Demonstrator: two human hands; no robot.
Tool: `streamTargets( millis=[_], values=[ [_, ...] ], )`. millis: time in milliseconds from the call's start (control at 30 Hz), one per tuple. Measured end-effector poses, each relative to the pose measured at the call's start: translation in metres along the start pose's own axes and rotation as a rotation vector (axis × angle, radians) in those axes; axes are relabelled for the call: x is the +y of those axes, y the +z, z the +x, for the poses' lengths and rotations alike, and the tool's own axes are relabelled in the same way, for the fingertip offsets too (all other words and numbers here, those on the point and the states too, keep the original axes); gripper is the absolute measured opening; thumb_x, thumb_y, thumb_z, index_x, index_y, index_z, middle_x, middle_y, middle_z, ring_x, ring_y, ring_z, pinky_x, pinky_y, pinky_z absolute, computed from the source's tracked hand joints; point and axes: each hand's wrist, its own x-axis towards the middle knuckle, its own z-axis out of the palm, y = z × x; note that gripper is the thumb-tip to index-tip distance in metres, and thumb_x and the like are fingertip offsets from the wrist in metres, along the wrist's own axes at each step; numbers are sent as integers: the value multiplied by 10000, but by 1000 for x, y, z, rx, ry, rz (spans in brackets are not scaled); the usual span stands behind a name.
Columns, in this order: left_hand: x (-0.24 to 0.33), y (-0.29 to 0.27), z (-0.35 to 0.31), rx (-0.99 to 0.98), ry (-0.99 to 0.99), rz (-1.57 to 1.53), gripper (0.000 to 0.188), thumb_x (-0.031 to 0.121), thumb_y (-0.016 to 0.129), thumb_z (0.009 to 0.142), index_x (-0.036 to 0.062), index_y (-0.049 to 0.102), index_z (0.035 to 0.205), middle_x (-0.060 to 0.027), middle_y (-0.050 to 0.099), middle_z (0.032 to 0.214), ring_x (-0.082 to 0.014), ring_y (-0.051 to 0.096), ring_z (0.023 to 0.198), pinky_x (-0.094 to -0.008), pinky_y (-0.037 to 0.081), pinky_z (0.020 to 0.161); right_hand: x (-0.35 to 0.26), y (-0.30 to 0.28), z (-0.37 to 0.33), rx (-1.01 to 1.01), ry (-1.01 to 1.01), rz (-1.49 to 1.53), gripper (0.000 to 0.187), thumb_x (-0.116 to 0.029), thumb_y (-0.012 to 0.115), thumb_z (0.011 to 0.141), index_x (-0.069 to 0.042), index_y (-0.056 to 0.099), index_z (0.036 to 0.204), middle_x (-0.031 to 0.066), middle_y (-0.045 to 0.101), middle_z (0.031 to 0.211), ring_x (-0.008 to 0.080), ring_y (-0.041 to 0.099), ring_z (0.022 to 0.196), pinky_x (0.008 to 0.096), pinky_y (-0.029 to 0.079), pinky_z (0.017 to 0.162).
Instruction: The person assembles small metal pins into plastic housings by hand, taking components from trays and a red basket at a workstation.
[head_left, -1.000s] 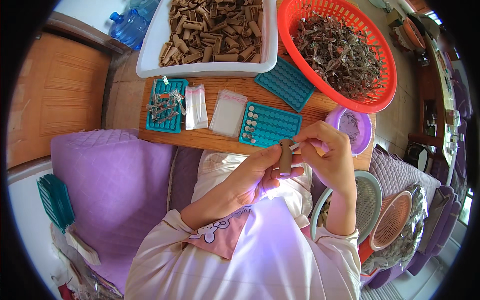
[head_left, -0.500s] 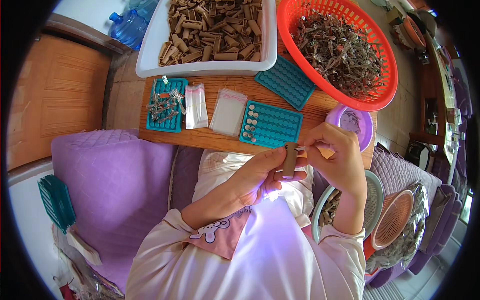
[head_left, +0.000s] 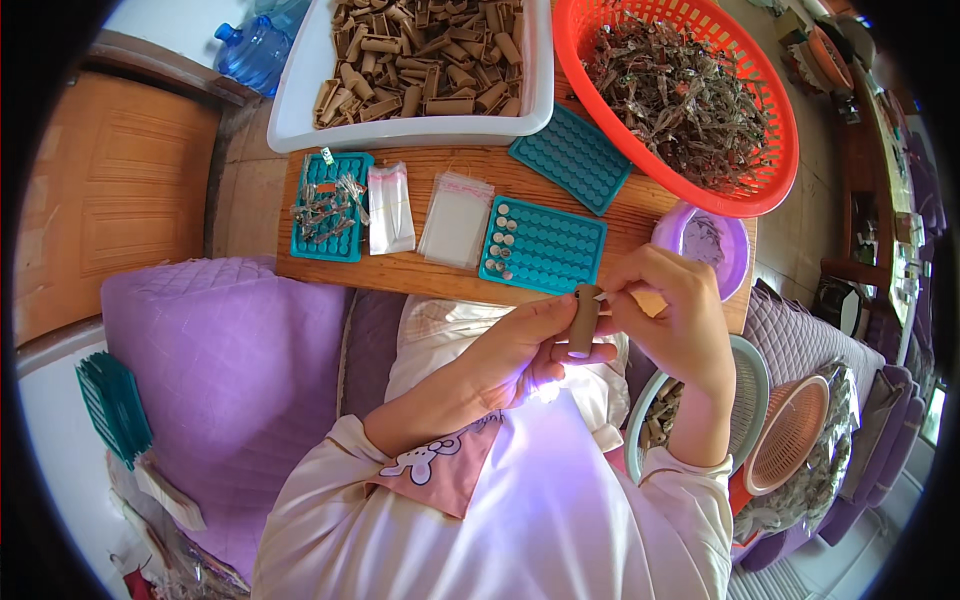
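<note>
My left hand (head_left: 515, 350) is closed on a brown plastic cylindrical casing (head_left: 583, 328), held nearly upright between thumb and fingers above my lap. At the casing's upper end, my right hand (head_left: 675, 310) pinches a small pale piece (head_left: 601, 296) against the rim; its kind is too small to make out. Beyond the hands, a teal tray (head_left: 565, 245) with round pockets lies on the wooden table, several silvery discs in its left columns. A bright purplish light shines just below the left fingers.
On the table (head_left: 450, 161) stand a white bin (head_left: 400, 129) of brown casings, a red basket (head_left: 765, 205) of thin metallic strips and a purple bowl (head_left: 738, 255). Clear bags (head_left: 455, 220) and another teal tray (head_left: 570, 160) lie between. A pale green basket (head_left: 755, 385) sits at my right.
The casing has shifted very slightly to the right with my left fingers. Both hands keep nearly the same grip, and the things on the table have not moved.
</note>
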Motion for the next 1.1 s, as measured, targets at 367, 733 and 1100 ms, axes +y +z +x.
streamTargets(
  millis=[367, 733, 1100],
  values=[
    [-2, -10, 2, 88, 43, 109, 423, 357, 471, 843, 7, 458, 1080, -106, 579, 968, -194, 596, 844, -138, 478, 411, 12, 11, 0, -60, -60, -18, 68, 15, 566, 660, -12, 533, 713, 101, 570, 647, 211, 570, 542, 279, 441, 462],
    [2, -7, -2, 61, 107, 340, 378, 324, 373, 890, 44, 418, 1141, -72, 576, 976, -142, 613, 783, -132, 426, 384, 9, 15, 0, -17, -27, -8, 71, 25, 563, 654, -8, 530, 707, 92, 572, 648, 200, 567, 548, 270, 444, 481],
    [10, -1, -5, -27, 178, 483, 367, 303, 385, 893, 45, 417, 1152, -36, 559, 920, -132, 608, 784, -172, 443, 420, -10, 17, -11, 109, -241, -188, 116, 56, 565, 653, -15, 506, 723, 87, 529, 651, 224, 541, 530, 297, 425, 447]
  ],
)
